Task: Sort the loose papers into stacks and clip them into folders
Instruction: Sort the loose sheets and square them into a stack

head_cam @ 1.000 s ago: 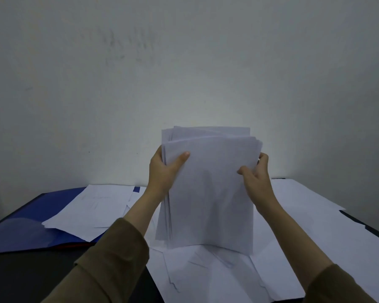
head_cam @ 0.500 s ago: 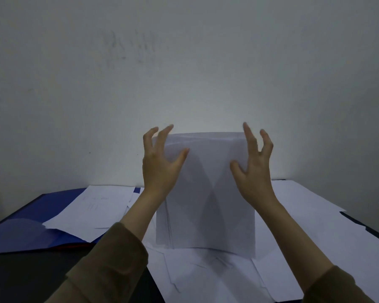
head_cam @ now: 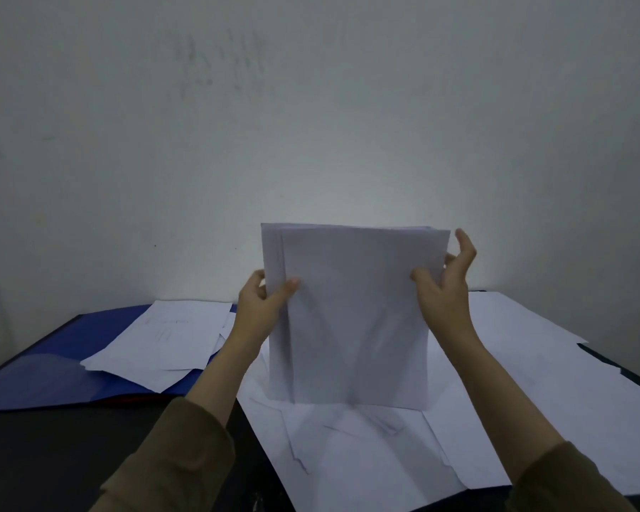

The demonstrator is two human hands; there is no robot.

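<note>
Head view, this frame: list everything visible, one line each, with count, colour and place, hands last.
paper stack: one, white, upright on its bottom edge at table centre
loose sheets: several, white, flat under and right of the stack
sheets on folder: a few, white, left
folder: one, blue, open, left
table: one, dark
wall: grey-white, behind
sleeves: two, olive
left hand: grips stack's left edge
right hand: thumb on stack's front, fingers at its right edge

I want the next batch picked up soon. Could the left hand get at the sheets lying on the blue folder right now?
Probably not yet. The left hand grips the upright stack of papers, so it is busy. Otherwise the way looks free: the sheets on the blue folder lie uncovered just to its left.
</note>
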